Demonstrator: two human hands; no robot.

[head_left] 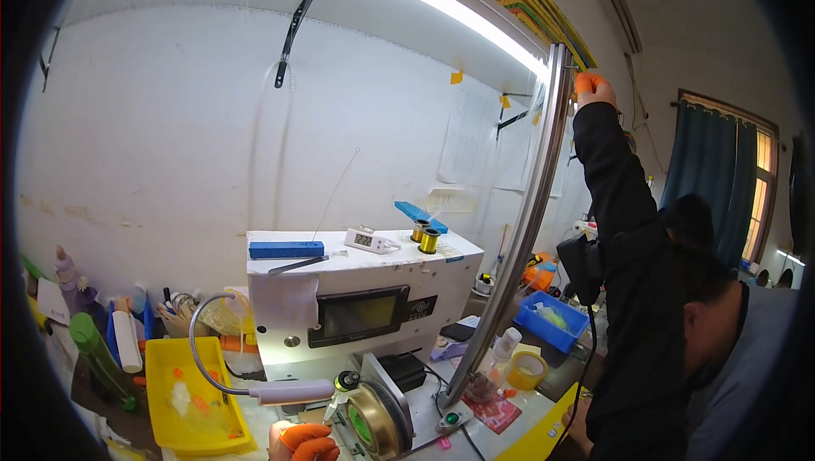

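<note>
My right arm, in a black sleeve, reaches up at the right. My right hand (596,89), with orange finger covers, is closed by the top of an upright metal post (543,138). Just above it, a stack of yellow, blue and green strips (543,15) juts out. What its fingers pinch, if anything, is too small to make out. Low in the middle, my left hand (299,444) has its orange-covered fingers curled closed, and what they hold is hidden. It is beside the brass-coloured wheel (379,418) of a white machine (284,351) with a dark screen (358,317).
A gooseneck lamp (293,390) bends over a yellow tray (199,440) at the left. Spools of yellow wire (429,241), a small digital clock (367,241) and a blue block (287,250) rest on the machine. At right are a blue basket (552,334) and another person (734,359).
</note>
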